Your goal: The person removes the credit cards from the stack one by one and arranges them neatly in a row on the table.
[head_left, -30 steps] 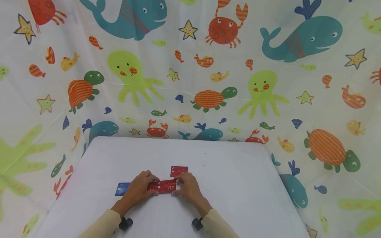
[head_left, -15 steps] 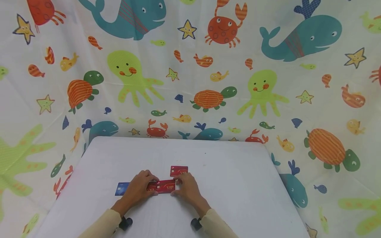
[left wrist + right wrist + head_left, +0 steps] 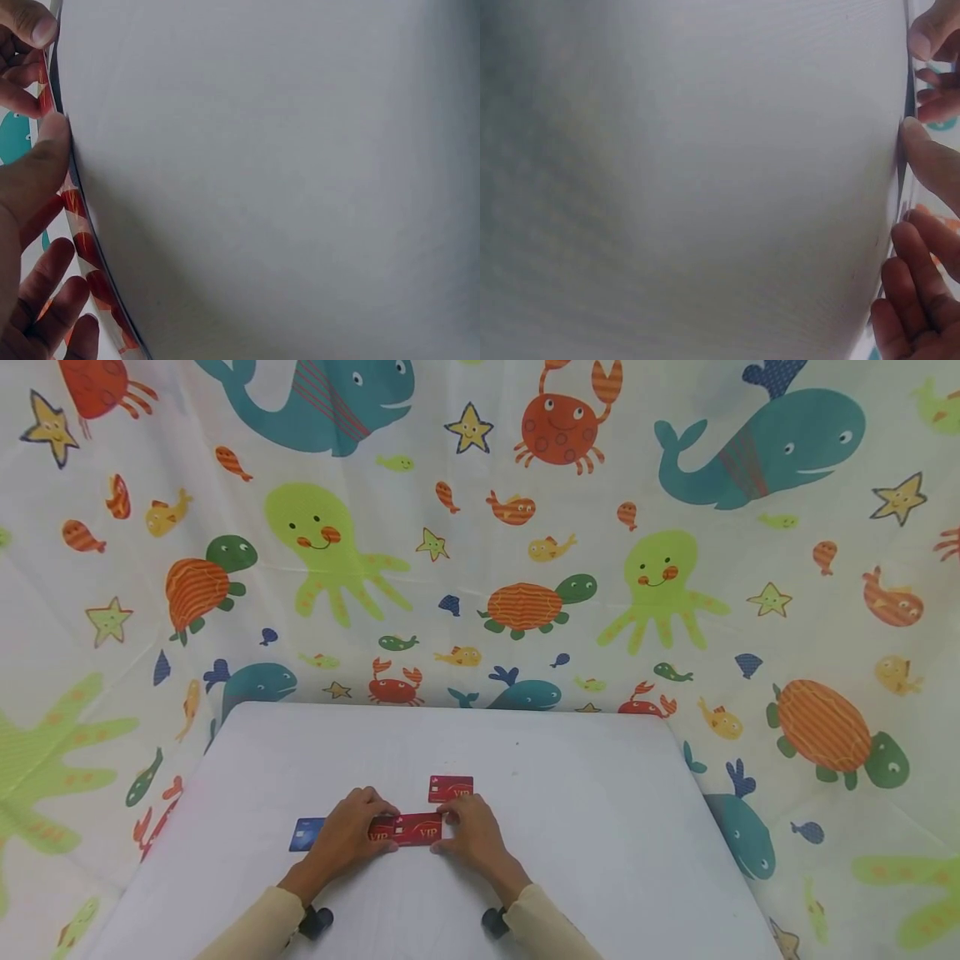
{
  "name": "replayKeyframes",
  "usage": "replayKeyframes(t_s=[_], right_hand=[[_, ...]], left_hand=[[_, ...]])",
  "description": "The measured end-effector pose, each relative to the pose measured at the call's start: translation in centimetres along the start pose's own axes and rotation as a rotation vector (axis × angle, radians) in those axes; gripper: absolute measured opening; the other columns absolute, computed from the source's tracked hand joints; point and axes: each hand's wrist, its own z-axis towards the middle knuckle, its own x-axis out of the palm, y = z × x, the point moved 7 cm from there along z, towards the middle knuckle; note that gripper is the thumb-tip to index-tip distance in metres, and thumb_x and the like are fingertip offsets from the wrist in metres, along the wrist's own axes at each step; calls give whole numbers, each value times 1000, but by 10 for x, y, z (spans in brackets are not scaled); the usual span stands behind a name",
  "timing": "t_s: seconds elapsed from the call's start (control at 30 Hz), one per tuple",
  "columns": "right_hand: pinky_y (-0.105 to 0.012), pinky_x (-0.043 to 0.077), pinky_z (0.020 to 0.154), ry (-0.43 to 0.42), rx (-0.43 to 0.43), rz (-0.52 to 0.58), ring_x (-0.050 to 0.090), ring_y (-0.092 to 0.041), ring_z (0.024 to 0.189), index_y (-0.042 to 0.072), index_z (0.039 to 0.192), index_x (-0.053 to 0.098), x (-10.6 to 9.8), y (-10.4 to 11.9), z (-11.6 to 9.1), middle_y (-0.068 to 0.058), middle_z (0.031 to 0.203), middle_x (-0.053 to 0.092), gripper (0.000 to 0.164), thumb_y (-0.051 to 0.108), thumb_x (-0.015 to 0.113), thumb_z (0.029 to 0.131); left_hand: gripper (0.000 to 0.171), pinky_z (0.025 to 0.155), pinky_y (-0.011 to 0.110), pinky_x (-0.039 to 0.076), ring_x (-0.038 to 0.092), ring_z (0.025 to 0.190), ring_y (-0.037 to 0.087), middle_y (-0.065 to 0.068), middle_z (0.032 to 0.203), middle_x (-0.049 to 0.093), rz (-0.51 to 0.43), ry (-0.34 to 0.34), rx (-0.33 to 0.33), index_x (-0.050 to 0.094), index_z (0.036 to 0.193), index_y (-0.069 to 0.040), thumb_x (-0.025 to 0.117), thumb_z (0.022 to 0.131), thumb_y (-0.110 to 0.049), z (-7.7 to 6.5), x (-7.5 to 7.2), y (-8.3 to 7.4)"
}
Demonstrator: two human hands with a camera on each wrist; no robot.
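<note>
Two red VIP cards lie end to end on the white table [image 3: 600, 827] in the head view. My left hand [image 3: 347, 831] spans the left red card [image 3: 381, 830], thumb at its near edge and index finger at its far edge, covering much of it. At the outer end of the right red card [image 3: 417, 830], my right hand [image 3: 477, 837] grips with thumb and index finger. A blue card [image 3: 305, 834] sticks out to the left from under the left hand's outline. Each wrist view catches fingertips low over the tabletop, including my left thumb [image 3: 49, 154] and right thumb [image 3: 922, 150].
A third red VIP card [image 3: 451, 788] lies just beyond the row, close to the right hand's knuckles. Behind the table hangs a white curtain [image 3: 465, 735] printed with sea animals. Dark wrist cameras [image 3: 316, 923] sit at the sleeves.
The right hand and its red card have shifted very slightly left against the left card. The head view has tilted a little; the left hand keeps its place.
</note>
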Motion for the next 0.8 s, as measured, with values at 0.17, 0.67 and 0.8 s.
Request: replayKeyframes(t_s=[0.17, 0.67, 0.8], right_hand=[[-36, 59, 98, 13, -1, -10, 57, -9, 99, 20, 122, 75, 2, -1, 1, 7, 105, 67, 50, 34, 96, 78], [-33, 57, 90, -11, 34, 8, 55, -7, 96, 22, 119, 78, -4, -6, 5, 10, 99, 66, 48, 39, 96, 78], [-30, 57, 89, -21, 43, -5, 55, -5, 95, 25, 123, 78, -8, -9, 8, 12, 98, 65, 50, 41, 95, 79]], left_hand=[[53, 97, 41, 62, 59, 99, 10, -5, 105, 69, -11, -5, 8, 80, 117, -23, 101, 70, -37, -1, -2, -1], [51, 92, 36, 62, 59, 99, 9, -7, 104, 68, -38, -11, 0, 80, 116, -25, 99, 71, -40, 1, -4, 1], [52, 91, 37, 62, 60, 100, 11, -5, 105, 69, -51, -18, -3, 80, 118, -24, 99, 72, -41, 3, -6, 1]])
